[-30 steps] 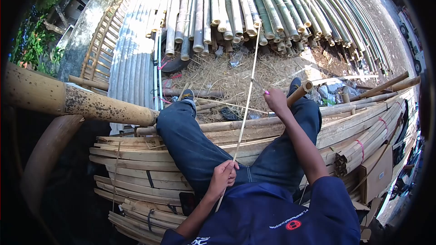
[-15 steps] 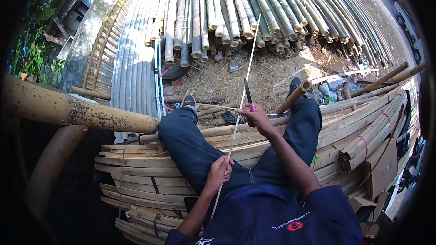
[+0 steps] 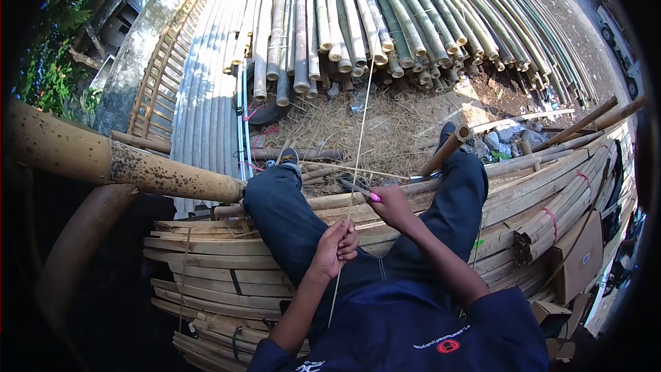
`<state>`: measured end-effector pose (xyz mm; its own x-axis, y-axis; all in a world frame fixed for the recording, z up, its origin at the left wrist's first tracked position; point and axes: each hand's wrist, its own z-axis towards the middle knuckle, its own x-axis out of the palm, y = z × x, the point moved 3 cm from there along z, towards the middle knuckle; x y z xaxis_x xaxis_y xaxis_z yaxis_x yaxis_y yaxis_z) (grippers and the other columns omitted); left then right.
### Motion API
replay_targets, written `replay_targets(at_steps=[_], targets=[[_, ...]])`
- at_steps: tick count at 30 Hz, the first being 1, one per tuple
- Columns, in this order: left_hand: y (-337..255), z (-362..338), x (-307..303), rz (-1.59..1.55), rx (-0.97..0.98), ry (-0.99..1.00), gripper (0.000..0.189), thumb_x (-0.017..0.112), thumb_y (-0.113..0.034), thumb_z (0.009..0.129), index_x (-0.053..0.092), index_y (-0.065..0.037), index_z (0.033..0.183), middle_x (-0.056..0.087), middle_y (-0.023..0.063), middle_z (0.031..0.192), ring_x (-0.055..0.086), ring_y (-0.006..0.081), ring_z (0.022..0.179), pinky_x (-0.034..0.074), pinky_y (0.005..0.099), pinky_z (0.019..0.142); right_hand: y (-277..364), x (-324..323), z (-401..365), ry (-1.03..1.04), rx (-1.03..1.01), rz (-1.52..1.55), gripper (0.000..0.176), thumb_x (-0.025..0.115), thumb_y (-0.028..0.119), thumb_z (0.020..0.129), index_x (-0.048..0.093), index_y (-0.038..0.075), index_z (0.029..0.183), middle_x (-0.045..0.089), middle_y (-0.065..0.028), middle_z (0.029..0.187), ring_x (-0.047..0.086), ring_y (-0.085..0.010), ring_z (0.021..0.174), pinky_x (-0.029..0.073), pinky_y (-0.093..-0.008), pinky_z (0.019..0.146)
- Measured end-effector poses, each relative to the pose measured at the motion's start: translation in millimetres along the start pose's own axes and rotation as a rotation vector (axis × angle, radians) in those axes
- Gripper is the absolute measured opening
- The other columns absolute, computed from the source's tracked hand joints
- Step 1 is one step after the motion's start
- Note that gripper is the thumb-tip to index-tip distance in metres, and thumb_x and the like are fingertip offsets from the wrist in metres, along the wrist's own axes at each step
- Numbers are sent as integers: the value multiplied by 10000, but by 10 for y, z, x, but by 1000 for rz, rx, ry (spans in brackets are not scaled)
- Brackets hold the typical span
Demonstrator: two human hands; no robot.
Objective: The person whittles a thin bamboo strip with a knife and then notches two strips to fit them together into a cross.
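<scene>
A thick speckled bamboo pole (image 3: 124, 162) juts in from the left above a stack of split bamboo slats (image 3: 206, 262), the surface on which a seated worker in dark trousers straddles the pile. The worker's left hand (image 3: 337, 244) is closed tight around a thin bamboo strip (image 3: 361, 131), which runs from the lap up toward the heap of round bamboo poles (image 3: 385, 14) beyond the straw-strewn ground. Just beside it, the right hand (image 3: 389, 205) is clenched on a pink-handled knife (image 3: 358, 188), its blade lying across the strip just above the left hand. The work appears to be at the paring stage, with the edge set at the start of a cut. A clean stroke would call for a firm left-hand hold as the blade travels along the strip. At far right, beside slat bundles with pink ties (image 3: 551, 217), stands a cardboard box (image 3: 575, 262); its contents cannot be made out.
</scene>
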<state>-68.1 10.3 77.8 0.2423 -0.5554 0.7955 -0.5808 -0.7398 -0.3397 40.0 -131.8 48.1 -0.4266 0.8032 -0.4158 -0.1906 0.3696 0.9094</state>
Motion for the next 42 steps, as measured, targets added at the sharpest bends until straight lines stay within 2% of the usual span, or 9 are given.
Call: replay_targets(at_steps=[1, 7, 11, 15, 17, 20, 26, 35, 42], targets=[[38, -9, 9, 96, 14, -43, 261, 384, -296, 1008, 428, -76, 875, 261, -53, 576, 214, 26, 434, 188, 176, 381, 0, 12, -70, 37, -105, -412, 308, 608, 300, 821, 596, 36, 664, 557, -124, 556, 565, -318, 526, 423, -455, 515], [317, -22, 93, 249, 38, -127, 281, 402, -310, 1004, 425, -79, 847, 237, -67, 579, 194, 19, 432, 169, 184, 390, -79, 80, -210, 232, -190, -391, 169, 577, 209, 713, 575, 63, 629, 574, -175, 609, 580, -380, 620, 455, -489, 598], [410, -113, 142, 348, 87, -156, 261, 407, -275, 1006, 428, -69, 847, 247, -68, 589, 212, 17, 442, 168, 186, 392, -479, -311, 167, -140, -22, -523, 216, 571, 246, 740, 606, 56, 642, 584, -182, 626, 587, -386, 643, 459, -503, 619], [371, -95, 35, 330, 75, -208, 222, 442, -244, 995, 452, -59, 873, 253, -68, 586, 218, 13, 446, 170, 185, 390, -474, -382, 273, -122, 74, -587, 249, 561, 267, 760, 618, 51, 650, 593, -182, 634, 597, -385, 657, 469, -499, 630], [299, -69, -45, 196, 95, -197, 217, 450, -245, 991, 476, -50, 900, 249, -65, 568, 205, 17, 429, 177, 182, 378, -220, -146, 104, 221, -38, -612, 263, 556, 278, 768, 618, 50, 653, 598, -179, 636, 605, -381, 658, 477, -491, 630], [301, -42, -42, 167, 104, -210, 204, 468, -235, 984, 488, -43, 918, 258, -64, 563, 210, 18, 422, 181, 178, 378, -35, 108, -108, 364, -138, -575, 258, 557, 280, 764, 617, 54, 655, 600, -176, 634, 604, -379, 646, 476, -491, 616], [350, -158, 51, 267, 111, -229, 203, 470, -232, 983, 472, -50, 894, 260, -63, 561, 206, 18, 420, 174, 182, 373, -561, -326, 316, -48, 87, -571, 282, 542, 272, 768, 610, 33, 636, 591, -200, 646, 591, -396, 642, 466, -497, 599], [320, -24, 18, 86, -7, -146, 248, 412, -301, 1000, 451, -87, 879, 231, -67, 567, 187, 20, 424, 153, 185, 368, -24, 112, -145, 281, -193, -477, 217, 566, 257, 739, 614, 70, 639, 582, -170, 608, 589, -379, 617, 462, -498, 582], [336, -27, -9, 1, -50, -130, 245, 408, -304, 1001, 408, -118, 841, 219, -73, 572, 170, 22, 424, 147, 184, 372, -182, 122, 39, 81, -73, -481, 217, 573, 258, 748, 622, 83, 628, 597, -160, 611, 598, -369, 616, 468, -489, 578]])
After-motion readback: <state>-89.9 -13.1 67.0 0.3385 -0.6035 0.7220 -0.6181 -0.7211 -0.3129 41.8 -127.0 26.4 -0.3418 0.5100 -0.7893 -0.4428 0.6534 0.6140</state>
